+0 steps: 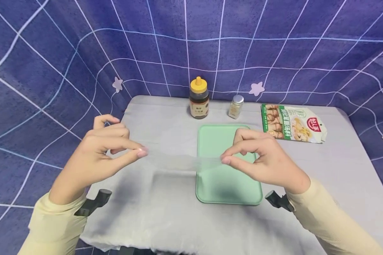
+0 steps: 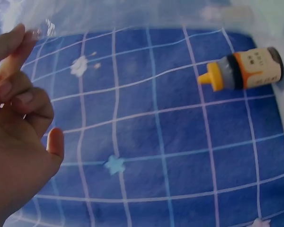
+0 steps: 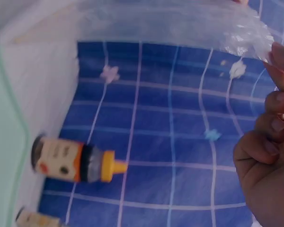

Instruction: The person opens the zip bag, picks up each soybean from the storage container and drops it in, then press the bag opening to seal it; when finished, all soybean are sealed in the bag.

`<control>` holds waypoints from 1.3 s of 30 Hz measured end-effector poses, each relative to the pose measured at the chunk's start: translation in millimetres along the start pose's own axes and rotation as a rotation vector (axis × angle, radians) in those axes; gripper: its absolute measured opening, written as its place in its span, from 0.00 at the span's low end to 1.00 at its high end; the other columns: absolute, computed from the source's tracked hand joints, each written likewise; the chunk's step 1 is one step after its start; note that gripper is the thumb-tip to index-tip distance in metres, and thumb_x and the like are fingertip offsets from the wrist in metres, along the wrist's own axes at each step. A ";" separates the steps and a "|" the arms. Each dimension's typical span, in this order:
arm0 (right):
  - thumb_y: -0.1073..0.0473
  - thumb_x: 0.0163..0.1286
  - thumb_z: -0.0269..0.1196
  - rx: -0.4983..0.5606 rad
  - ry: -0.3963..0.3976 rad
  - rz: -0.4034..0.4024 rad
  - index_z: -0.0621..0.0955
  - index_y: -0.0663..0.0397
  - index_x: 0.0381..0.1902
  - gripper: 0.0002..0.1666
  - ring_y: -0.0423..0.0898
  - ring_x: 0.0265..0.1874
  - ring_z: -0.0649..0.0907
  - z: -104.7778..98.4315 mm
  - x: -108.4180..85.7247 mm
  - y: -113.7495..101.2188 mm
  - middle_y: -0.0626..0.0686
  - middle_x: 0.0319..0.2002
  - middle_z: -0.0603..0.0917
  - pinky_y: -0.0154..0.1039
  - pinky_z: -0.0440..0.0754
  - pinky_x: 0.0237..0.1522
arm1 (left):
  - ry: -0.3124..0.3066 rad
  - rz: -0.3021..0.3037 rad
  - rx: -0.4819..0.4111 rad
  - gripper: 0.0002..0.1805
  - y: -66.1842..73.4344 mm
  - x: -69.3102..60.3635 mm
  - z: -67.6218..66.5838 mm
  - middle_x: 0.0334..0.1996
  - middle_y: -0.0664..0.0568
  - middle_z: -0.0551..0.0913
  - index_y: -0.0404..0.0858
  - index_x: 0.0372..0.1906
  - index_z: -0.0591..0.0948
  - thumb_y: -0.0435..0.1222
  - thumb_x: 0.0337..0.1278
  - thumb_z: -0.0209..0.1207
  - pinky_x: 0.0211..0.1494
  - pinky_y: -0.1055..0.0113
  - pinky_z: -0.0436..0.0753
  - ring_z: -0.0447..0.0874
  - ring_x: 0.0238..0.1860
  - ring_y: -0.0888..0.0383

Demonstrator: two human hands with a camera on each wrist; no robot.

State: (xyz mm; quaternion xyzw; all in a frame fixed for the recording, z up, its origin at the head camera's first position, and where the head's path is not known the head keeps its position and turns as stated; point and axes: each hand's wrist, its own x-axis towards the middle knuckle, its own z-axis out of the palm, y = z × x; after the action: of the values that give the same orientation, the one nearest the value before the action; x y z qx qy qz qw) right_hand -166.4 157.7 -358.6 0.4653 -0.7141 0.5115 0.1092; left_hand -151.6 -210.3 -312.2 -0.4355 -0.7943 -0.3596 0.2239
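A strip of thin clear plastic film (image 1: 178,163) stretches between both hands above the table; whether it is a bag or a sheet I cannot tell. My left hand (image 1: 103,150) pinches its left end between thumb and index finger. At the other end, my right hand (image 1: 263,156) pinches it the same way, over the green tray (image 1: 228,191). In the left wrist view the see-through film (image 2: 132,16) spans the top, and crinkles show near the fingertips. Crinkles also show near the fingers on the film (image 3: 180,26) in the right wrist view.
A honey bottle (image 1: 199,99) with a yellow cap stands at the table's back. Right of it is a small glass jar (image 1: 236,107) with a silver lid. A green-and-white food packet (image 1: 293,123) lies at the back right. A blue gridded curtain (image 1: 166,46) hangs behind the table.
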 end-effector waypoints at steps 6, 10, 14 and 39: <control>0.66 0.60 0.74 -0.007 -0.088 0.074 0.90 0.40 0.39 0.14 0.37 0.27 0.71 8.0 5.6 -5.9 0.37 0.26 0.73 0.34 0.67 0.31 | -0.034 -0.018 -0.040 0.15 2.9 -7.7 -12.8 0.17 0.61 0.58 0.45 0.29 0.90 0.49 0.67 0.64 0.60 0.57 0.59 0.57 0.23 0.71; 0.57 0.66 0.72 -0.025 -0.159 0.247 0.90 0.36 0.38 0.06 0.42 0.25 0.70 22.9 14.7 25.7 0.39 0.24 0.72 0.36 0.68 0.29 | -0.129 -0.208 0.015 0.03 -37.6 -25.0 -12.4 0.17 0.61 0.62 0.50 0.31 0.91 0.39 0.60 0.71 0.54 0.64 0.62 0.61 0.21 0.66; 0.53 0.69 0.70 -0.023 -0.224 0.428 0.91 0.41 0.37 0.04 0.45 0.26 0.72 48.5 33.1 80.7 0.43 0.25 0.77 0.39 0.70 0.31 | -0.244 -0.589 0.024 0.02 -100.3 -44.2 -0.6 0.21 0.61 0.76 0.51 0.33 0.91 0.41 0.61 0.71 0.40 0.70 0.70 0.71 0.27 0.62; 0.51 0.71 0.68 -0.271 -0.292 0.830 0.91 0.55 0.36 0.13 0.44 0.28 0.75 84.9 58.8 243.8 0.44 0.34 0.89 0.39 0.71 0.33 | -0.278 -1.047 0.102 0.19 -262.0 -70.1 107.3 0.47 0.47 0.87 0.41 0.38 0.91 0.53 0.65 0.64 0.67 0.34 0.48 0.80 0.53 0.47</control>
State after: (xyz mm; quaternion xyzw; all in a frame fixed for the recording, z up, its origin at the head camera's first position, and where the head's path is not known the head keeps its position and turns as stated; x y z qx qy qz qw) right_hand -360.4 65.2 -513.2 0.1886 -0.9083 0.3431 -0.1470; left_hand -343.1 -260.1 -526.4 -0.0137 -0.9436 -0.3230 -0.0712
